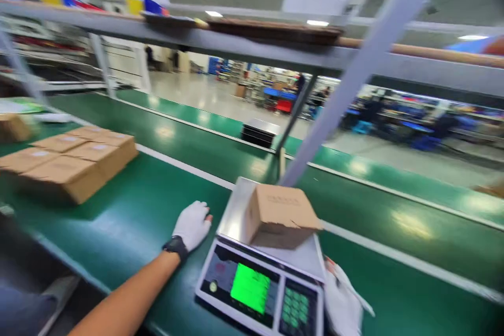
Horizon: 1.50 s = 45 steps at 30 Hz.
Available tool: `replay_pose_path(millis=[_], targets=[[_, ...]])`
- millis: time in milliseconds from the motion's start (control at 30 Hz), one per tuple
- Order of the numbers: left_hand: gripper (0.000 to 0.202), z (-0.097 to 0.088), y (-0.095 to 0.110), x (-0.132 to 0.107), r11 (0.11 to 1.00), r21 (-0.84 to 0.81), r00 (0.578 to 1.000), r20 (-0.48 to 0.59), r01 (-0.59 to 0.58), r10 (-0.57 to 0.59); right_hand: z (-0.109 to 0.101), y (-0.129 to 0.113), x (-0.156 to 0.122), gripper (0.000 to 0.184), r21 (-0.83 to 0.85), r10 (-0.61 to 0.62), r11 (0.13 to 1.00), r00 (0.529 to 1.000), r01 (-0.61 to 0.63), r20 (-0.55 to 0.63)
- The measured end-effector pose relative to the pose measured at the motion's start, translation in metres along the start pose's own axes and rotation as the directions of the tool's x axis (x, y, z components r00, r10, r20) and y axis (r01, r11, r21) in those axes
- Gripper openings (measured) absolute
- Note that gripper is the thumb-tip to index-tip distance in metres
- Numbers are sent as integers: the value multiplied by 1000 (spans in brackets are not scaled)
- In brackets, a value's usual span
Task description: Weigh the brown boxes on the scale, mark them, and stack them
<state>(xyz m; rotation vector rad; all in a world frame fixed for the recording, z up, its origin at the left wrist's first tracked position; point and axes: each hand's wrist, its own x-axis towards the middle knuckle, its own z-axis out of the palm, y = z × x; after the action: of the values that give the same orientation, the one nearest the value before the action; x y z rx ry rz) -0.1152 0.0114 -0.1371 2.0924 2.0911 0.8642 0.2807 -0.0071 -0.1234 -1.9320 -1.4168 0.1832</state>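
Observation:
A cardboard box (285,215) rests on the metal plate of a digital weighing scale (236,215), whose screen glows green. Left of the scale, my left hand (192,227) lies on the green work surface in a white glove with bare fingertips. It holds nothing, and a black band circles the wrist. My right hand (342,299), also in a white glove, is at the scale's right side. Its fingers are mostly hidden and blurred, with a fingertip near the plate's edge. Neither hand touches the box.
Several closed cardboard boxes (86,163) stand grouped on the green bench (157,194) to the left, another box (13,128) beyond them. A slanted metal post (338,94) rises behind the scale. Dark stacked trays (260,133) sit farther back. A shelf beam (236,44) crosses overhead.

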Motion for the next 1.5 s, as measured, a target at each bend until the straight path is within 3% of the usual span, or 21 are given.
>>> replay_pose_path(millis=[67,133,267,400,467,567,667,733,833,933,1100,1500], targets=[[33,5,-2,-2,998,-48,999,17,40,-39,-11,23,-12,43,14,148,989,989,-147,-29],[40,8,-1,-10,992,-88,995,34,96,-93,-11,32,-19,50,95,214,973,977,-212,-6],[48,3,4,-32,958,-170,973,65,231,-223,-12,29,-22,53,197,165,965,985,-173,56],[53,-24,25,-35,897,-292,940,30,333,-339,-36,15,-4,50,307,115,943,991,-131,69],[56,-45,50,-27,857,-438,949,-28,270,-314,-52,-4,12,49,381,69,921,997,-77,35],[77,-73,100,-8,763,-644,992,-41,64,-118,-75,-57,37,48,476,-66,876,997,77,-40],[109,-83,143,11,622,-783,997,25,-28,76,-90,-123,48,44,528,-243,810,965,256,-94],[112,-80,158,21,572,-821,992,64,-9,108,-95,-160,47,41,530,-371,772,926,350,-70],[104,-73,160,30,529,-848,988,116,46,101,-95,-193,44,37,532,-522,755,842,383,137],[102,-70,154,31,467,-882,983,141,70,118,-90,-208,47,34,452,-536,807,793,381,288],[102,-69,152,30,440,-897,986,115,50,123,-77,-222,59,29,242,-485,872,821,426,302],[101,-69,154,30,433,-899,986,124,66,107,-70,-226,60,28,170,-441,897,845,407,302]])
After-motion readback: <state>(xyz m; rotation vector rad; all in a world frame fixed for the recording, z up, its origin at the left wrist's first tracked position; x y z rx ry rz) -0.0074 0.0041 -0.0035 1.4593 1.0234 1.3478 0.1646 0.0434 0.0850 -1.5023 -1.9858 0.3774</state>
